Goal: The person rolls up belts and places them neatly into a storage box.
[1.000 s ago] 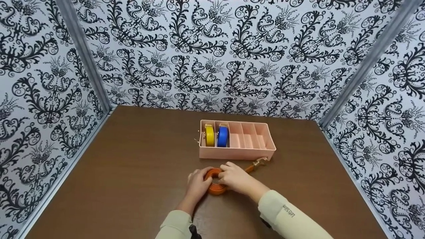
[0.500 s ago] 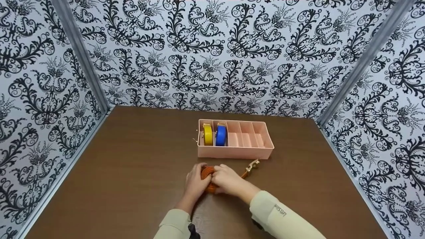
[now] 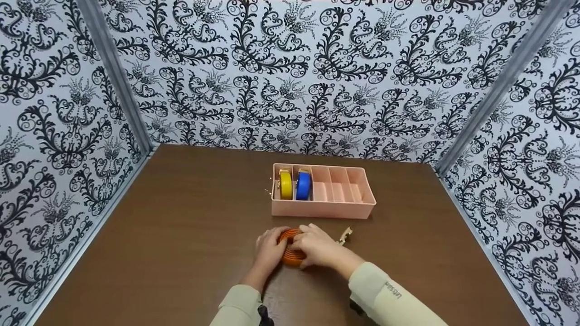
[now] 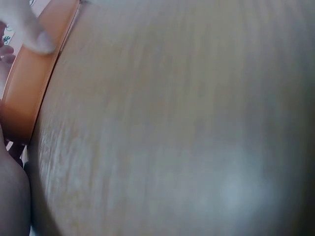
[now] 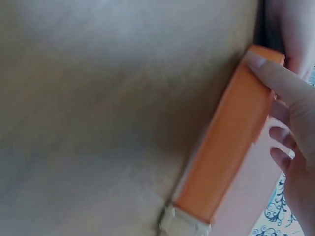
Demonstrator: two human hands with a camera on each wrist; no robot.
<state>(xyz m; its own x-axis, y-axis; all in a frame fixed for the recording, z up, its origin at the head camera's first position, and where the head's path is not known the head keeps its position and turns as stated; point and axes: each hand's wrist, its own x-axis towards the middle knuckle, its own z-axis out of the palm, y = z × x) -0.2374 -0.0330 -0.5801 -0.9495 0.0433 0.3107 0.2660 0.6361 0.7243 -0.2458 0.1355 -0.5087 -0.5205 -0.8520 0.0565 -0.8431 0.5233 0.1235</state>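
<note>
An orange belt (image 3: 292,260), wound into a coil, stands on its edge on the brown table. My left hand (image 3: 270,249) holds the coil's left side, its thumb by the centre opening. From the right, my right hand (image 3: 319,248) grips the coil. In the right wrist view its thumb presses the outer face of the belt (image 5: 221,142), while other fingers curl behind. The gold buckle (image 3: 345,235) sticks out beyond my right hand; the strap leading to it is mostly covered in the head view. The left wrist view shows the belt's smooth outer face (image 4: 29,93).
Behind the hands stands a pink divided box (image 3: 324,209). A coiled yellow belt (image 3: 285,185) fills its leftmost compartment, and a coiled blue belt (image 3: 303,186) sits in the one beside it. Patterned walls (image 3: 290,81) enclose the table (image 3: 195,217) at the back and sides.
The orange belt's buckle has come nearer to the coil, away from the box, and less loose strap shows. My right hand has shifted slightly around the coil; my left stays at its side.
</note>
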